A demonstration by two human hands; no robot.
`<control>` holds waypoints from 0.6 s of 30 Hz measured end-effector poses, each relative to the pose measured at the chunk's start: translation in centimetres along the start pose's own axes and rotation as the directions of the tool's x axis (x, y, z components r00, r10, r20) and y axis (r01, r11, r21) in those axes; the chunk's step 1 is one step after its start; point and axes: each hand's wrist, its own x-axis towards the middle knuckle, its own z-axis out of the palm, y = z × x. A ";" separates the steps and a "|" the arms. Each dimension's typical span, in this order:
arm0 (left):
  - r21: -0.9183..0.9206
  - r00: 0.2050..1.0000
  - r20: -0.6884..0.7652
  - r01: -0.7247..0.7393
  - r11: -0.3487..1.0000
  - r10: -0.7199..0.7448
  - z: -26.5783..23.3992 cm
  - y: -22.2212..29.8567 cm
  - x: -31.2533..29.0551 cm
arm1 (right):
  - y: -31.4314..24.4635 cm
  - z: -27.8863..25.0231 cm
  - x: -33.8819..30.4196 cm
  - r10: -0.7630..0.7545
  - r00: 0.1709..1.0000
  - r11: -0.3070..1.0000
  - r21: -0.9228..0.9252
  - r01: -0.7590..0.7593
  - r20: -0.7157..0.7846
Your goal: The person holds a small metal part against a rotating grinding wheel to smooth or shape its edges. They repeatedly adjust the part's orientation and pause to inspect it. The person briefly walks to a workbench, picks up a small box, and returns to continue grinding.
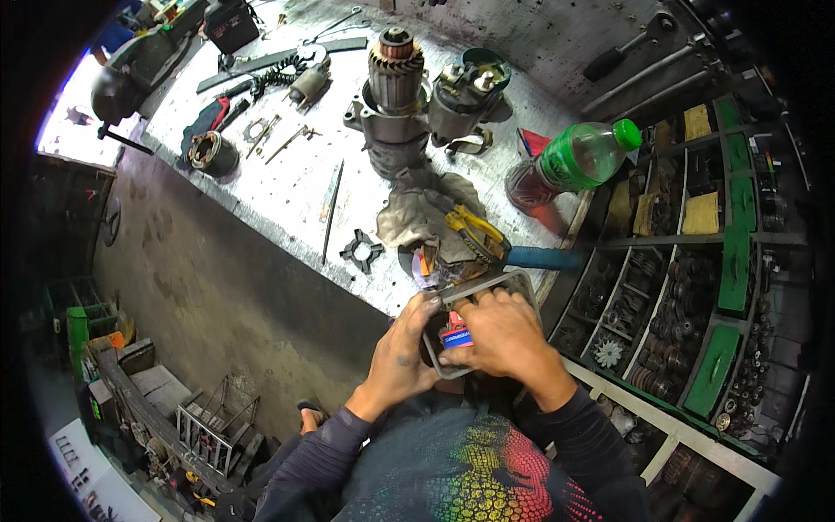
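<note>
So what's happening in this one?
The person's left hand holds an open bin above their lap. The right hand reaches into it, at a small blue and red box; its grip is partly hidden. On the bench ahead, a rotor stands upright in a housing; yellow pliers and a rag lie nearer.

A dark shirt bears a large scale-like print shading from yellow-green on its left to red and pink on its right. Long, dark, wrinkled sleeves stop short of the bare hands.
</note>
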 end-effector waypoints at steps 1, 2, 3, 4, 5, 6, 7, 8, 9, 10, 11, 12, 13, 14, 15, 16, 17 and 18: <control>0.018 1.000 0.002 0.013 1.000 -0.014 0.0 -0.1 -0.1 | 0.5 -0.1 -0.1 -0.026 1.000 1.000 -0.009 0.026 0.000; 0.010 1.000 0.022 0.001 1.000 -0.002 0.0 -0.2 -0.2 | 0.9 -0.3 -0.3 -0.040 0.999 0.999 0.011 0.040 0.009; 0.000 1.000 0.018 0.004 1.000 -0.004 0.0 -0.2 -0.2 | 1.2 -0.4 -0.5 -0.069 0.997 0.997 0.025 0.070 -0.017; -0.002 1.000 0.018 0.009 1.000 -0.009 0.1 -0.2 -0.2 | 1.5 -0.6 -0.6 -0.127 0.990 0.989 0.067 0.131 -0.056; 0.002 1.000 0.022 0.019 1.000 -0.019 0.1 -0.2 -0.2 | 1.6 -0.8 -0.8 -0.165 0.983 0.982 0.082 0.171 -0.079; -0.026 1.000 0.005 -0.003 1.000 0.004 0.2 -0.1 -0.1 | 1.6 -1.1 -1.0 -0.168 0.979 0.979 0.095 0.179 -0.114; -0.024 1.000 0.011 0.013 1.000 -0.013 0.1 0.1 0.0 | 1.6 -1.5 -1.4 -0.170 0.974 0.976 0.107 0.187 -0.150; -0.022 1.000 0.006 0.023 0.999 -0.023 0.0 0.3 0.2 | 1.5 -2.0 -1.8 -0.179 0.965 0.973 0.111 0.203 -0.194; -0.015 1.000 -0.009 0.023 1.000 -0.024 -0.3 0.6 0.4 | 1.5 -2.5 -2.4 -0.116 0.957 0.966 0.194 0.172 -0.267; -0.016 0.998 0.021 0.067 0.998 -0.066 -0.7 1.1 0.4 | 1.5 -3.2 -3.2 -0.053 0.939 0.950 0.272 0.152 -0.339; -0.013 0.995 0.043 0.096 0.995 -0.095 -1.4 1.7 0.5 | 1.7 -3.9 -4.1 0.027 0.912 0.929 0.347 0.129 -0.410; -0.010 0.990 0.068 0.122 0.992 -0.121 -2.1 2.3 0.5 | 2.1 -4.5 -4.9 0.160 0.903 0.849 0.523 0.080 -0.398; -0.050 0.988 0.056 0.149 0.988 -0.146 -3.1 3.1 0.4 | 2.3 -5.1 -5.9 0.233 0.899 0.685 0.718 0.120 -0.372; -0.092 0.985 0.044 0.172 0.981 -0.168 -4.2 3.9 0.1 | 2.5 -5.3 -6.7 0.300 0.890 0.533 0.834 0.141 -0.342; -0.106 0.982 0.028 0.189 0.976 -0.187 -5.3 4.8 -0.2 | 2.3 -5.4 -7.3 0.385 0.877 0.346 0.926 0.151 -0.287; -0.417 0.964 0.030 0.253 0.873 -0.265 -5.9 5.8 -0.5 | 2.1 -5.5 -7.9 0.380 0.885 0.351 0.927 0.130 -0.268; -0.632 0.940 0.080 0.305 0.713 -0.331 -6.5 6.9 -0.9 | 1.5 -5.3 -8.3 0.383 0.903 0.317 0.946 0.068 -0.193; -0.746 0.921 0.077 0.307 0.591 -0.381 -6.5 8.0 -1.1 | 0.5 -4.8 -8.3 0.334 0.924 0.417 0.909 0.032 -0.185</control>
